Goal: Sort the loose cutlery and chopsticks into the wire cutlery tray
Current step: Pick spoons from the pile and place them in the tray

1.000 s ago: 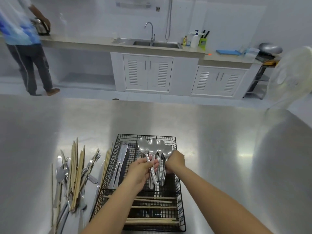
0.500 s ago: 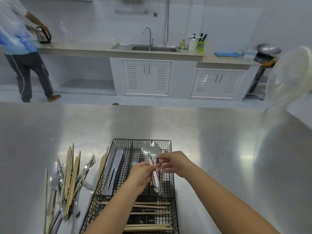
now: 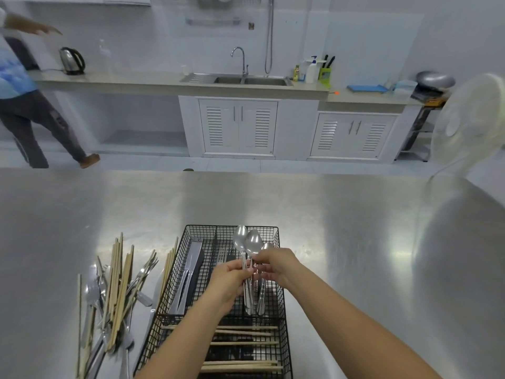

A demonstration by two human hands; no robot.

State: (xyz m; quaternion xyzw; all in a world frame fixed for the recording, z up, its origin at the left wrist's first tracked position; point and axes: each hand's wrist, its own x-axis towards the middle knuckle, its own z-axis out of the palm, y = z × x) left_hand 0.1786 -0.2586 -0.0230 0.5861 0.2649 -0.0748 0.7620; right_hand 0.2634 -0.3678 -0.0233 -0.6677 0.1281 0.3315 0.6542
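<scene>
While both your hands bunch spoons [image 3: 250,246] over the wire cutlery tray [image 3: 281,294], you're mid spoon step. Left hand [image 3: 228,283] pinches two handles; right hand [image 3: 276,265] is closed on a third, bowls up, handle tips just above the right compartment. Next: likely lower them in flat. Loose pile [image 3: 114,294] waits left of the tray on the steel table [image 3: 355,242].

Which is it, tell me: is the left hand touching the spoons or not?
Touching. The head view shows the left hand with its fingers wrapped around the handles of the spoons, held above the wire cutlery tray.
</scene>
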